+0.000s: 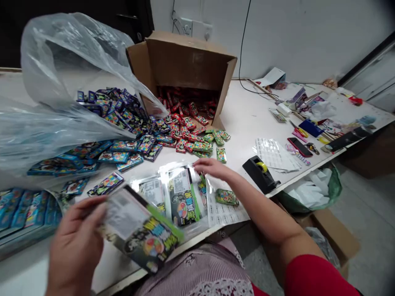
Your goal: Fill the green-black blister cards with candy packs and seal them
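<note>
My left hand (78, 242) is closed on the edge of a clear-topped pouch (145, 230) with a black and green printed front, tilted over the table's front edge and partly blurred. Beyond it, more such pouches lie overlapped on the table, among them a printed pouch (184, 201). At that pouch's upper right corner, my right hand (211, 167) reaches in with its fingers stretched out; the thumb is hidden. Right of the pouches, a green small box (226, 197) lies on a sheet of round stickers (219, 216).
Purple boxes (120, 109) and blue boxes (114, 152) spill from a large plastic bag (74, 53). An open carton (191, 61) on its side holds red boxes (185, 131). A tape dispenser (259, 174), white sheets (274, 154) and a phone (300, 146) are to the right.
</note>
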A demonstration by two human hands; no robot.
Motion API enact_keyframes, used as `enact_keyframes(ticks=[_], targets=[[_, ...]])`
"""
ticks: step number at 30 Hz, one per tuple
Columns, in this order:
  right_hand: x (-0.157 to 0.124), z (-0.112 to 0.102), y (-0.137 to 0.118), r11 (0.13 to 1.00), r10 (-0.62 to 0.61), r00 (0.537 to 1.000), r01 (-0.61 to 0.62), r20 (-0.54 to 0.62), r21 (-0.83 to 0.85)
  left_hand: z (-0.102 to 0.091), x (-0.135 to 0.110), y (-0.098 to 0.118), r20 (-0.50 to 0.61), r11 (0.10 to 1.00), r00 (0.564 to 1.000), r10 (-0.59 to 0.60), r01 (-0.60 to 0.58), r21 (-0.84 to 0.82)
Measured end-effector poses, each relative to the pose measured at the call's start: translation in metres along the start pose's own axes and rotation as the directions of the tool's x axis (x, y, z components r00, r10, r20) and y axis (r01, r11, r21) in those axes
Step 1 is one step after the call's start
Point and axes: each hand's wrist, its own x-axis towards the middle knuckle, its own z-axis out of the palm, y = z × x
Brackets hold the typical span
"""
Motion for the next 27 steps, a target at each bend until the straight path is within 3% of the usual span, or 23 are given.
enact_keyframes(ticks=[2, 3, 5, 8, 12, 15, 18, 20, 22, 24, 27], targets=[[0.009, -0.039, 0.025, 0.991, 0.039, 0.959, -0.072, -0.279, -0.110, -0.007, 0.009, -0.008, -0.144, 0.940, 0.954, -0.263, 0.220, -0.261], [0.013, -0.055, 0.038, 0.982, 0.053, 0.925, -0.116, -0.376, -0.146, -0.008, 0.010, -0.011, -0.154, 0.877, 0.911, -0.383, 0.306, -0.371], [0.022, -0.075, 0.059, 0.961, 0.082, 0.868, -0.198, -0.490, -0.191, -0.002, 0.007, -0.014, -0.120, 0.796, 0.860, -0.496, 0.396, -0.458], [0.035, -0.081, 0.079, 0.937, 0.094, 0.827, -0.261, -0.554, -0.232, 0.013, -0.008, -0.018, -0.062, 0.780, 0.850, -0.524, 0.449, -0.435], [0.048, -0.072, 0.091, 0.943, 0.087, 0.836, -0.245, -0.542, -0.227, 0.014, -0.020, -0.030, -0.044, 0.886, 0.899, -0.435, 0.419, -0.197], [0.047, -0.070, 0.096, 0.962, 0.087, 0.854, -0.206, -0.513, -0.180, 0.001, -0.021, -0.037, 0.015, 0.934, 0.943, -0.333, 0.327, 0.141], [0.038, -0.073, 0.099, 0.978, 0.058, 0.883, -0.144, -0.465, -0.154, -0.011, -0.021, -0.034, 0.071, 0.886, 0.970, -0.234, 0.183, 0.427], [0.031, -0.077, 0.097, 0.981, 0.019, 0.907, -0.098, -0.421, -0.167, -0.012, -0.019, -0.028, 0.067, 0.843, 0.989, -0.131, 0.076, 0.532], [0.027, -0.083, 0.092, 0.976, -0.023, 0.930, -0.058, -0.367, -0.209, -0.005, -0.016, -0.023, 0.137, 0.816, 0.991, -0.010, -0.071, 0.574], [0.028, -0.090, 0.084, 0.961, -0.053, 0.945, -0.039, -0.321, -0.273, 0.011, -0.010, -0.021, 0.337, 0.794, 0.932, 0.131, -0.302, 0.527], [0.032, -0.097, 0.072, 0.920, -0.081, 0.937, -0.061, -0.341, -0.387, 0.041, -0.002, -0.024, 0.622, 0.683, 0.737, 0.264, -0.598, 0.419]])
